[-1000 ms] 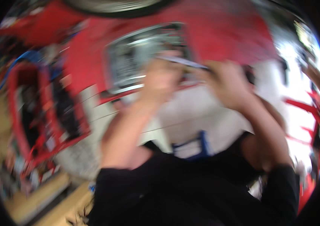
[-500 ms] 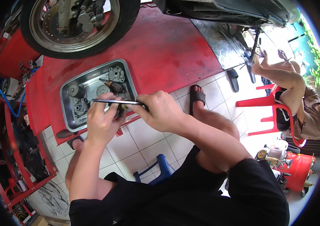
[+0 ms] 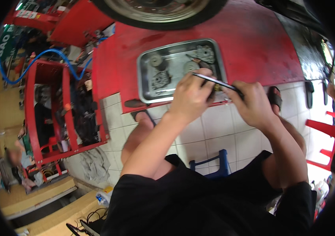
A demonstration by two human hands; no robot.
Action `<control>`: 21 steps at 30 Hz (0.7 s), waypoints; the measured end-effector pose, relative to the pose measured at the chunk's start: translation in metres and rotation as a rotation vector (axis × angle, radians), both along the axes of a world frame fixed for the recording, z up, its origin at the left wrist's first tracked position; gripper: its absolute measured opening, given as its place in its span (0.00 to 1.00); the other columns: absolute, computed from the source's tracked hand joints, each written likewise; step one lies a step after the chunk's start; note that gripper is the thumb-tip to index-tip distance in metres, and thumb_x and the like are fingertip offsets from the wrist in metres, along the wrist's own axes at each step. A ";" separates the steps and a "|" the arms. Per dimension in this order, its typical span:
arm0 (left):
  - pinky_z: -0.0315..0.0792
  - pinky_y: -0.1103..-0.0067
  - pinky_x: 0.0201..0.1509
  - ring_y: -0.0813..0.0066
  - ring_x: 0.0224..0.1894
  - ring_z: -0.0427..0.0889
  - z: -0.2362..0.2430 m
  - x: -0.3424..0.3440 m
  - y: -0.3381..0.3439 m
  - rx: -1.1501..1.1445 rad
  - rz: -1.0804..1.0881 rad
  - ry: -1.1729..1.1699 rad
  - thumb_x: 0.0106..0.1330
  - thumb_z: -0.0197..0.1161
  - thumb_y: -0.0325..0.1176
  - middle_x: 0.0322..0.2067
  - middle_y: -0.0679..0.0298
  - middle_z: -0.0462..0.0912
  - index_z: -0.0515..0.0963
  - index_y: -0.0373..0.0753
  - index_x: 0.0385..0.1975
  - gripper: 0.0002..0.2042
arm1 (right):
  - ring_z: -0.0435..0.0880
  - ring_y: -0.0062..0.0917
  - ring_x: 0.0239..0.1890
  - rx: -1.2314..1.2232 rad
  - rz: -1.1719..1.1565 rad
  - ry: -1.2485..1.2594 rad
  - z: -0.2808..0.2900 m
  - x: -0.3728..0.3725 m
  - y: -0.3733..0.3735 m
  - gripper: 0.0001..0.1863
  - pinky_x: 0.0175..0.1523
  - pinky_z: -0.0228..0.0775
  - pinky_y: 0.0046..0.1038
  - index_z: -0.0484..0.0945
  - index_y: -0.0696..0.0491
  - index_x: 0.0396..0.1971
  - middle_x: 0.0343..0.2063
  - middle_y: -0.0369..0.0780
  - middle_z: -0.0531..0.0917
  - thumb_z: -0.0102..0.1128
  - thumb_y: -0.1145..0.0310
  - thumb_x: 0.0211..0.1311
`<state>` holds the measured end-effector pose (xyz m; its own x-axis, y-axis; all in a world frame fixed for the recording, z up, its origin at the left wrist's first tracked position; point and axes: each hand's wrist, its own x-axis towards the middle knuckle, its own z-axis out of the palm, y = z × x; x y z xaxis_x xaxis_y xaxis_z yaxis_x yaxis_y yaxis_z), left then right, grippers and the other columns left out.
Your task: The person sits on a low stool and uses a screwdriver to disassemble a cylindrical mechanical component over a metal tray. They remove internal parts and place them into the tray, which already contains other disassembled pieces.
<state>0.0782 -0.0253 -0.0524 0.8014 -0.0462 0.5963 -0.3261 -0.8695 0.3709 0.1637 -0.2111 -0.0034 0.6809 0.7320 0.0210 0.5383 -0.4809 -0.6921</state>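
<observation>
In my right hand (image 3: 252,104), closed, is a slim tool (image 3: 216,81) with a bright narrow shaft and a dark handle end. The shaft slants across the fingers of my left hand (image 3: 193,96). That hand is closed too, its fingers curled around a small part with a yellowish metal patch (image 3: 217,87), mostly hidden. Both hands are over the near edge of a metal tray (image 3: 141,74). Inside the tray sit a round grey cylinder (image 3: 156,60), a cast metal housing (image 3: 160,80), a second housing (image 3: 205,54) and a round disc (image 3: 191,67).
The tray rests on a red platform (image 3: 254,43), below a motorcycle wheel (image 3: 163,17). A red tool cart (image 3: 33,118) with a blue hose (image 3: 53,51) stands left. A blue stool (image 3: 222,163) is between my legs, a red chair (image 3: 321,129) at right.
My view has swung left, so the tray, wheel and hands appear farther right, and more of the cart shows. The tool tilts down more to the right. Both hands keep their hold.
</observation>
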 end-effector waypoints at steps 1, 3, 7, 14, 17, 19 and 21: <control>0.78 0.66 0.48 0.56 0.43 0.81 -0.001 0.000 0.002 0.009 0.003 -0.053 0.40 0.73 0.25 0.42 0.58 0.78 0.80 0.33 0.39 0.21 | 0.79 0.47 0.21 0.007 0.009 -0.033 0.001 -0.001 0.002 0.14 0.27 0.68 0.41 0.82 0.59 0.28 0.16 0.50 0.77 0.61 0.63 0.65; 0.78 0.66 0.44 0.57 0.41 0.81 0.002 -0.007 0.009 0.011 0.014 -0.066 0.39 0.74 0.24 0.41 0.58 0.78 0.82 0.35 0.39 0.21 | 0.80 0.46 0.22 0.057 0.034 0.027 -0.001 -0.008 0.008 0.13 0.27 0.69 0.42 0.82 0.58 0.28 0.16 0.49 0.78 0.62 0.62 0.64; 0.78 0.70 0.39 0.60 0.36 0.82 -0.001 -0.009 0.011 0.034 0.039 0.027 0.41 0.74 0.24 0.40 0.58 0.79 0.82 0.35 0.37 0.19 | 0.79 0.46 0.21 0.003 -0.007 0.037 -0.006 -0.007 0.007 0.14 0.27 0.69 0.41 0.82 0.58 0.28 0.15 0.48 0.78 0.61 0.62 0.65; 0.80 0.72 0.36 0.63 0.36 0.84 0.004 -0.003 0.006 0.019 0.069 -0.035 0.38 0.76 0.23 0.42 0.60 0.78 0.83 0.36 0.37 0.20 | 0.77 0.47 0.19 0.036 -0.012 0.090 -0.003 -0.003 0.006 0.15 0.27 0.67 0.41 0.82 0.59 0.28 0.14 0.49 0.77 0.60 0.62 0.66; 0.80 0.68 0.43 0.55 0.40 0.82 0.014 -0.005 0.010 -0.075 -0.007 0.184 0.41 0.78 0.27 0.46 0.55 0.77 0.80 0.34 0.42 0.24 | 0.76 0.47 0.19 0.114 -0.034 0.133 -0.004 -0.004 0.008 0.15 0.27 0.65 0.42 0.82 0.60 0.27 0.14 0.50 0.75 0.60 0.63 0.66; 0.78 0.66 0.50 0.51 0.48 0.80 0.022 -0.006 0.023 -0.126 -0.048 0.346 0.42 0.80 0.32 0.52 0.51 0.74 0.79 0.34 0.45 0.27 | 0.75 0.48 0.19 0.069 -0.067 0.137 -0.005 -0.004 0.008 0.15 0.28 0.65 0.42 0.81 0.60 0.27 0.14 0.50 0.74 0.59 0.63 0.66; 0.76 0.64 0.56 0.48 0.55 0.76 0.026 -0.007 0.045 -0.068 0.059 0.451 0.43 0.81 0.36 0.57 0.49 0.71 0.79 0.33 0.48 0.30 | 0.75 0.48 0.19 0.045 -0.085 0.130 -0.006 -0.003 0.007 0.14 0.28 0.65 0.43 0.82 0.60 0.27 0.13 0.50 0.74 0.58 0.64 0.66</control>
<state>0.0714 0.0197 -0.0261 0.9816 0.0348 0.1878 -0.0695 -0.8506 0.5212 0.1609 -0.2042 -0.0091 0.7396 0.6718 -0.0404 0.4011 -0.4882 -0.7751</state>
